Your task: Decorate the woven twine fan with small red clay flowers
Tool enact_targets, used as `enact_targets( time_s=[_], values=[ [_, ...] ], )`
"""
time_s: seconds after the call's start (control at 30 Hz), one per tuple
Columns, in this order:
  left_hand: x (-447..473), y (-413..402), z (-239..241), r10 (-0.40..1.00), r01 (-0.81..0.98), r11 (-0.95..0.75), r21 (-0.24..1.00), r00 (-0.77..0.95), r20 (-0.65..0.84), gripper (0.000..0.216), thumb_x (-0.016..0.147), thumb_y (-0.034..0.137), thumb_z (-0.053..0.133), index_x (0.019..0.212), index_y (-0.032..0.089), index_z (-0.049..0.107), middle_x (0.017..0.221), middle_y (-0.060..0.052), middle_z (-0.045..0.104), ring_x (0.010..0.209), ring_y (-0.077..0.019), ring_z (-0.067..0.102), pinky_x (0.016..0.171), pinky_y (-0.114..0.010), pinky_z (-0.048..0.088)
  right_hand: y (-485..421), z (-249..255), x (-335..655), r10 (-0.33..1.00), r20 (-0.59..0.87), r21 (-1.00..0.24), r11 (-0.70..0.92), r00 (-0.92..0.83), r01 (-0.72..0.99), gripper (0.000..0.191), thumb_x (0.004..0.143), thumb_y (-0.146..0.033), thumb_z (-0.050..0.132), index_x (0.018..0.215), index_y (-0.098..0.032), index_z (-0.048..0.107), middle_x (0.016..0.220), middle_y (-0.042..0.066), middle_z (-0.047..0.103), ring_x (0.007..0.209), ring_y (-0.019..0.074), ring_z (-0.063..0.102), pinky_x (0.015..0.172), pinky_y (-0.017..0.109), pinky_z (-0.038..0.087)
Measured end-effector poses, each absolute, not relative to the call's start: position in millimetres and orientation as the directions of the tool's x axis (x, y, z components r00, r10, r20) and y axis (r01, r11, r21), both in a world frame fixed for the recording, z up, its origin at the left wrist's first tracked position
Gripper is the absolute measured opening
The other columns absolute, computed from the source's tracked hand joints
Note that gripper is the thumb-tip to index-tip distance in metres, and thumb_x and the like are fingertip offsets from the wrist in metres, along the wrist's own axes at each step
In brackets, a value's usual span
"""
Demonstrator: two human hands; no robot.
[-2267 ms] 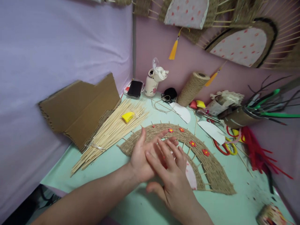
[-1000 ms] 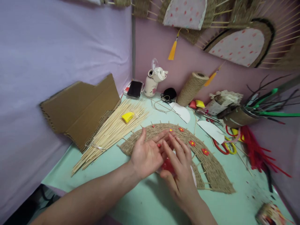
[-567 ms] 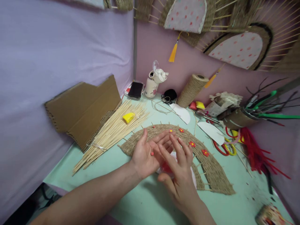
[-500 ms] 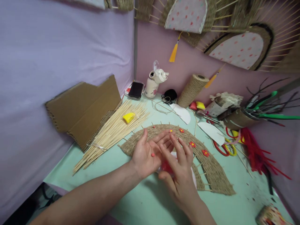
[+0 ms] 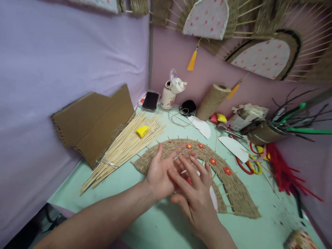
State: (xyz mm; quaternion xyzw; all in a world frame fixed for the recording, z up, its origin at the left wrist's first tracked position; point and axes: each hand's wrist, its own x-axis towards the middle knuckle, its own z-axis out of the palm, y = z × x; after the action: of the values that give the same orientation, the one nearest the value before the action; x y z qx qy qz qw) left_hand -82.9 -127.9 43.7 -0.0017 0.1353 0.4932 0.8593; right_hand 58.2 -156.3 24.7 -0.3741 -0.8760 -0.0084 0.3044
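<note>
Left hand [image 5: 161, 174] palm up, fingers spread; right hand [image 5: 195, 195] palm down across it, fingers loosely parted over the left palm, whether anything sits between cannot be told. Both above the woven fan [image 5: 240, 193], flat on the bench [image 5: 145, 228] and partly hidden by them, with four red flowers [image 5: 213, 161] and one small red ball [image 5: 170, 141] along its outer band. Left of it, a bundle of sticks [image 5: 119, 155], yellow packet [image 5: 143, 131] on top, cardboard [image 5: 95, 121] just beside.
</note>
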Motion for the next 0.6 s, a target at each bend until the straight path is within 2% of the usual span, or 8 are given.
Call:
enact_targets(
  time_s=[0.07, 0.17, 0.3, 0.4, 0.5, 0.6],
  values=[
    [-82.7, -129.2, 46.1, 0.858, -0.854, 0.497, 0.153, 0.456, -0.236, 0.065, 0.092, 0.065, 0.035, 0.134, 0.017, 0.049, 0.124, -0.015, 0.062, 0.114, -0.0281, 0.061, 0.101, -0.042, 0.042, -154.9, 25.8, 57.4, 0.667, 0.587, -0.266, 0.694, -0.459, 0.669, 0.028, 0.097, -0.035, 0.050, 0.120, -0.028, 0.065, 0.141, 0.009, 0.052, 0.131, 0.0321, 0.038, 0.107, 0.061, 0.028],
    [-80.5, -133.3, 49.0, 0.844, -0.835, 0.521, 0.176, 0.471, -0.257, 0.068, 0.092, 0.067, 0.032, 0.134, 0.017, 0.049, 0.119, -0.016, 0.063, 0.109, -0.0264, 0.062, 0.096, -0.040, 0.044, -154.1, 27.1, 53.6, 0.685, 0.628, -0.350, 0.673, -0.370, 0.652, 0.019, 0.091, -0.019, 0.059, 0.105, -0.026, 0.070, 0.129, 0.007, 0.061, 0.124, 0.0299, 0.045, 0.102, 0.055, 0.039],
    [-77.6, -138.2, 50.7, 0.831, -0.816, 0.545, 0.194, 0.496, -0.251, 0.065, 0.090, 0.069, 0.033, 0.128, 0.019, 0.053, 0.110, -0.013, 0.063, 0.100, -0.0243, 0.064, 0.088, -0.036, 0.046, -156.1, 34.1, 54.4, 0.711, 0.618, -0.421, 0.660, -0.336, 0.622, 0.014, 0.089, -0.018, 0.062, 0.097, -0.026, 0.071, 0.123, 0.006, 0.065, 0.119, 0.0273, 0.049, 0.095, 0.048, 0.047],
    [-76.1, -139.7, 50.7, 0.827, -0.809, 0.548, 0.212, 0.487, -0.281, 0.057, 0.091, 0.066, 0.036, 0.114, 0.019, 0.059, 0.098, -0.009, 0.064, 0.088, -0.0202, 0.063, 0.081, -0.033, 0.046, -150.3, 50.4, 65.9, 0.718, 0.623, -0.424, 0.644, -0.310, 0.637, 0.012, 0.089, -0.022, 0.062, 0.094, -0.027, 0.071, 0.119, 0.006, 0.067, 0.116, 0.0270, 0.052, 0.096, 0.049, 0.046],
    [-73.2, -142.2, 50.0, 0.808, -0.739, 0.581, 0.342, 0.474, -0.350, 0.041, 0.091, 0.052, 0.048, 0.098, 0.014, 0.063, 0.085, -0.006, 0.063, 0.077, -0.0156, 0.061, 0.076, -0.029, 0.044, -127.9, 71.1, 79.9, 0.710, 0.642, -0.396, 0.630, -0.290, 0.668, 0.013, 0.089, -0.026, 0.063, 0.098, -0.029, 0.071, 0.119, 0.005, 0.068, 0.115, 0.0265, 0.055, 0.098, 0.050, 0.044],
    [-69.7, -147.4, 50.8, 0.785, -0.577, 0.615, 0.538, 0.518, -0.341, 0.030, 0.081, 0.042, 0.061, 0.085, 0.013, 0.064, 0.074, -0.005, 0.061, 0.068, -0.0134, 0.058, 0.068, -0.027, 0.040, -91.1, 79.8, 84.3, 0.704, 0.657, -0.380, 0.618, -0.269, 0.689, 0.010, 0.089, -0.030, 0.064, 0.093, -0.028, 0.072, 0.114, 0.004, 0.070, 0.113, 0.0249, 0.057, 0.101, 0.050, 0.043]
  ],
)
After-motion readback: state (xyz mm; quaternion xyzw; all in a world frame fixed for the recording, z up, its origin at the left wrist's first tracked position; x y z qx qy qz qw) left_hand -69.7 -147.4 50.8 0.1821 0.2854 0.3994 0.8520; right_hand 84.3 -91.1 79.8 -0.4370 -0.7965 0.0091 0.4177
